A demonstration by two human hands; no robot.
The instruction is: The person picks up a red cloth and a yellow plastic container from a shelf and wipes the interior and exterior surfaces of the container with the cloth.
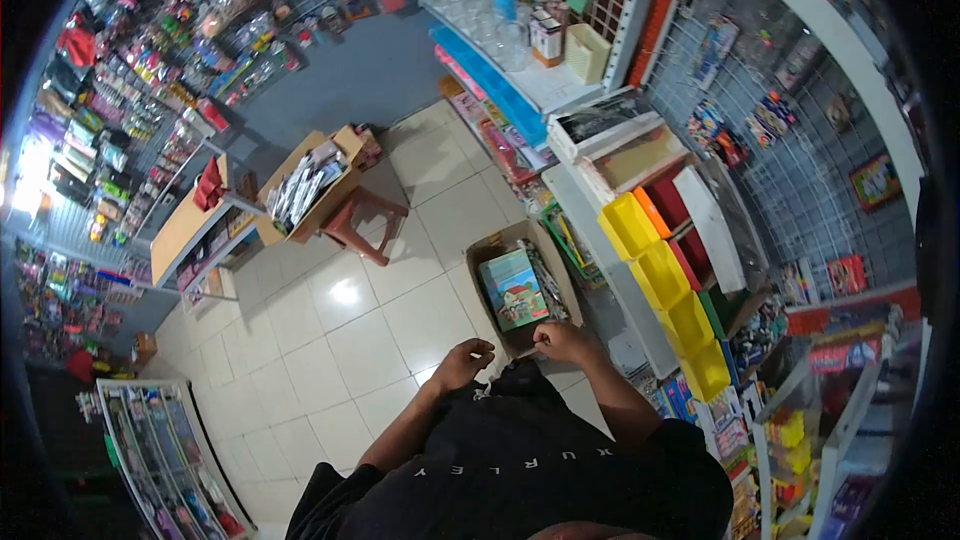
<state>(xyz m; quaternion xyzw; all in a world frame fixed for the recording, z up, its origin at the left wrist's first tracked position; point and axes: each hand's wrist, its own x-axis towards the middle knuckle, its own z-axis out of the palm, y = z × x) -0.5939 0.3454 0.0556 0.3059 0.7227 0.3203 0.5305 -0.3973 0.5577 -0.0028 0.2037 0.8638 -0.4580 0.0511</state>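
My left hand (463,364) hangs in front of my waist, its fingers curled in and no object showing in them. To its right, my right hand (563,341) is also curled closed with nothing visible in it, overlapping the near right corner of an open cardboard box (484,308) in this view. Inside the box lies a picture book (514,288) with a light blue and green cover showing a red-roofed house. Packets in clear wrap (548,285) fill the box's right side. A gap separates my two hands.
Yellow bins (661,281) line the shelf at right, above a green crate (570,245). A red-brown stool (366,223) stands ahead near a carton of packets (345,143). Glassware shelves (540,80) rise at the back, and a glass display case (180,455) stands at lower left.
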